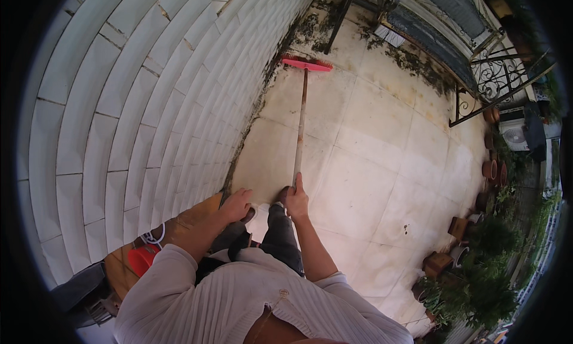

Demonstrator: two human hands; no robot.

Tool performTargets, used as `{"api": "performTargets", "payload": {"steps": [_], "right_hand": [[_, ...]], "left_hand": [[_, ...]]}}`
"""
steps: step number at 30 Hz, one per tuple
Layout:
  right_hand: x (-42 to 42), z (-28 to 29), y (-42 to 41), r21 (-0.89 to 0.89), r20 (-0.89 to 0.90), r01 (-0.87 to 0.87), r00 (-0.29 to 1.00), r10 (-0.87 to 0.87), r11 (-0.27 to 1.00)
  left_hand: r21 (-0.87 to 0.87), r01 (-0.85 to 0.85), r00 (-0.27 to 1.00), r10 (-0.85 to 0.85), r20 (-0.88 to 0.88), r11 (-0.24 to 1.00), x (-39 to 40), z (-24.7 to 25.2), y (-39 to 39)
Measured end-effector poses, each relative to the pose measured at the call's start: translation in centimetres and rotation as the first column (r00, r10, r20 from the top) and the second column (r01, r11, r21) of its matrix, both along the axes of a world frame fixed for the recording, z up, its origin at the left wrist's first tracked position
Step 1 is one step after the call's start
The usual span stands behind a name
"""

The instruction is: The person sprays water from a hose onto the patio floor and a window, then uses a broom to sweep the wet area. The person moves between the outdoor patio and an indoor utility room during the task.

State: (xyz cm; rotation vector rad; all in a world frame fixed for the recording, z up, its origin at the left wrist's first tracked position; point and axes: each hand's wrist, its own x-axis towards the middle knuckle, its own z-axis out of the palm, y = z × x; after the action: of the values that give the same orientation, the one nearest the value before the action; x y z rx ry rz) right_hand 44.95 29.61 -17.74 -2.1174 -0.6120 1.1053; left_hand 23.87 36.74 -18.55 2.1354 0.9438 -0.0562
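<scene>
A long pole (300, 138) ends in a pink broom head (308, 65) with red bristles, which rests on the pale tiled floor (365, 174) close to the wall's foot. My right hand (297, 201) is wrapped around the near end of the pole, its index finger laid along it. Nothing shows in my left hand (237, 205), held in front of me near the white tiled wall (147, 133), its fingers loosely bent and slightly apart. Below my hands are my shoes and dark trousers (280, 236). Dark stains (309, 30) mark the floor beyond the broom.
Black wrought-iron railings (501, 75) and a dark step (429, 44) stand ahead to the right. Potted plants (485, 250) line the right side, with an air-conditioner unit (515, 133) farther up. Behind my left arm sits a red bucket (142, 258).
</scene>
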Motion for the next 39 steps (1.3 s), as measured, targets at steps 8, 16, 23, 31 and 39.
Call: {"api": "performTargets", "payload": {"steps": [8,16,23,31,39], "right_hand": [[-6.2,2.0,-5.3,-0.171,0.236,-0.219,0.938,0.256,0.961],[-6.3,0.9,-3.2,-0.103,0.273,-0.07,0.957,0.096,0.992],[-19.4,7.6,-25.9,-0.274,0.211,-0.188,0.945,0.25,0.943],[-22.5,6.3,-28.1,-0.18,-0.048,0.195,0.977,-0.206,0.964],[-26.7,7.1,-31.9,-0.167,-0.063,0.136,0.987,-0.148,0.977]], "left_hand": [[-0.314,-0.081,0.995,0.057,-0.084,0.946,-11.1,2.3,-3.2],[-0.197,0.154,0.987,-0.143,0.069,0.968,-18.1,6.9,-4.7],[-0.255,-0.096,0.989,0.121,0.085,0.962,-27.5,4.2,-7.2],[-0.144,0.231,0.733,-0.269,-0.625,0.962,-33.7,12.1,-9.9],[-0.119,0.216,0.681,-0.237,-0.693,0.969,-45.0,14.1,-20.7]]}}
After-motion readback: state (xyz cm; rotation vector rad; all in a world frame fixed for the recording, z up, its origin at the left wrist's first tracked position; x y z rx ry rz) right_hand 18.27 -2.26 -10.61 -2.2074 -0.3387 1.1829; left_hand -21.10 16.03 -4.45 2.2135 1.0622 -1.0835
